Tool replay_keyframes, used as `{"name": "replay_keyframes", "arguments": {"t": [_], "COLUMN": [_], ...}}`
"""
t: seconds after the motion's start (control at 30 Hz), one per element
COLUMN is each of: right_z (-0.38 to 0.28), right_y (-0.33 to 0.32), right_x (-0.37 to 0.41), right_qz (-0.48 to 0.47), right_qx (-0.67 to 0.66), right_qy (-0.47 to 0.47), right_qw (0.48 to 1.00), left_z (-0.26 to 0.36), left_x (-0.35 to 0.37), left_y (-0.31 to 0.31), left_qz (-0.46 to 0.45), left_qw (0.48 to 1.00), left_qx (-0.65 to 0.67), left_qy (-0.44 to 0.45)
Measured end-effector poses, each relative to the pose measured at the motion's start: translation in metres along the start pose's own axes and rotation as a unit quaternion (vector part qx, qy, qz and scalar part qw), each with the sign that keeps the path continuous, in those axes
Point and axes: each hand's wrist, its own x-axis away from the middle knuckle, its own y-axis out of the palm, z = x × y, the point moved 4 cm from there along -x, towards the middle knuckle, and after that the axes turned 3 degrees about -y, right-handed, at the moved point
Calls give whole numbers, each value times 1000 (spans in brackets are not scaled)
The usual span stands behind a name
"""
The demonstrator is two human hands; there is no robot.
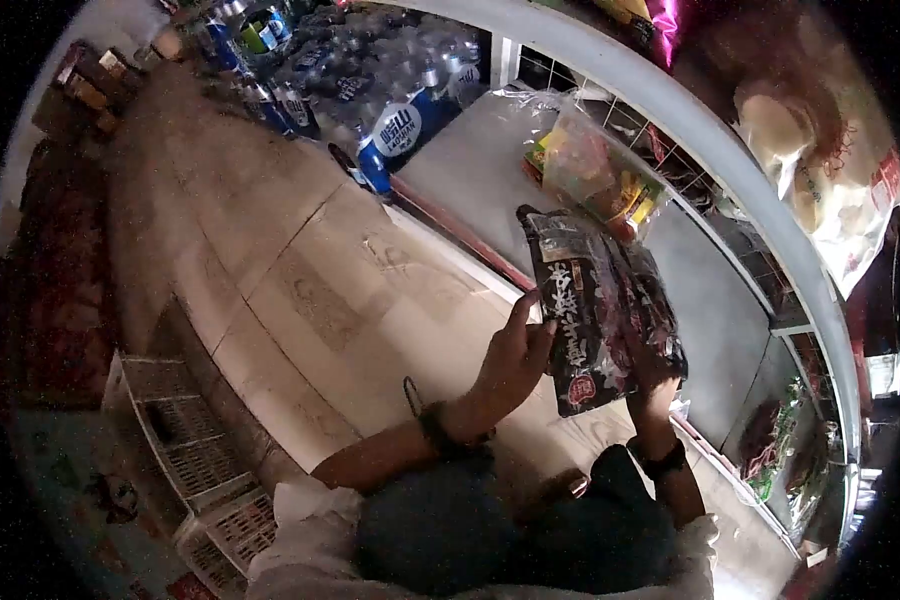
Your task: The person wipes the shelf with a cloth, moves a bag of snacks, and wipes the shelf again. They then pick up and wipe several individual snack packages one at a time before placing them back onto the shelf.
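A black plastic food packet [582, 325] with white lettering and a red emblem near its lower edge is held up in front of the low shelf. My left hand [515, 355] pinches its left edge between thumb and fingers. At the lower right, my right hand [656, 385] grips the packet's dark, shiny side, and part of its fingers is hidden. Just past the packet's upper end lies a clear plastic bag [580, 160] with yellow and green packs beside it. A dark band circles each wrist.
Shrink-wrapped bottles with blue labels [395, 130] stand at the shelf's far end. A grey shelf board [470, 150] runs along the right under a curved pale rail [710, 120]. Leafy packs [770, 450] lie lower right. Plastic crates [185, 430] sit on the left of the tiled floor [300, 270].
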Motion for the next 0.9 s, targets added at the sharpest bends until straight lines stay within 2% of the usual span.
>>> {"name": "replay_keyframes", "arguments": {"t": [0.07, 0.1, 0.2, 0.27, 0.3, 0.33, 0.4, 0.43, 0.53, 0.6, 0.63, 0.67, 0.73, 0.77, 0.83, 0.87, 0.9], "right_z": [7, 8, 4, 1, 11, 12, 14, 32, 30, 77, 132, 121, 115, 114, 117, 124, 131], "right_y": [-1, -9, -35, -45, -41, -47, -57, -50, -71, -56, -36, -45, -53, -55, -59, -60, -62], "right_x": [-6, -11, -35, -43, -42, -48, -59, -55, -68, -46, -23, -22, -23, -21, -14, -8, -1], "right_qz": [-10, 7, 52, 26, 35, 49, 81, 94, 94, 173, 101, 70, 181, 179, 242, 243, 218], "right_qx": [-8, -40, -94, -218, -301, -280, -233, -315, -215, -330, -265, -332, -413, -406, -501, -496, -442], "right_qy": [20, 24, 69, 156, 201, 173, 120, 151, 145, 222, 262, 231, 281, 286, 303, 306, 303], "right_qw": [1000, 999, 992, 963, 932, 943, 962, 932, 961, 901, 922, 912, 847, 849, 774, 776, 815], "left_z": [9, 16, 46, 54, 70, 66, 53, 46, 21, 7, 7, 7, 4, 0, -5, -7, -8], "left_x": [-3, -6, -26, -36, -36, -38, -35, -34, -29, -28, -27, -25, -22, -22, -21, -21, -21], "left_y": [-2, 0, 11, 16, 11, 15, 14, 13, 10, 8, 6, 5, 4, 6, 6, 7, 7], "left_qz": [4, -22, -64, -93, -76, -113, -131, -134, -132, -125, -120, -127, -120, -108, -115, -118, -119], "left_qw": [999, 999, 998, 992, 995, 989, 985, 985, 987, 987, 989, 988, 989, 991, 991, 991, 990], "left_qx": [-53, -16, 2, 71, -34, 86, 104, 104, 88, 96, 88, 91, 87, 78, 74, 64, 74], "left_qy": [0, 23, 15, 43, 47, 41, 41, 38, 38, 19, -12, -18, -10, 10, 9, 13, 14]}}
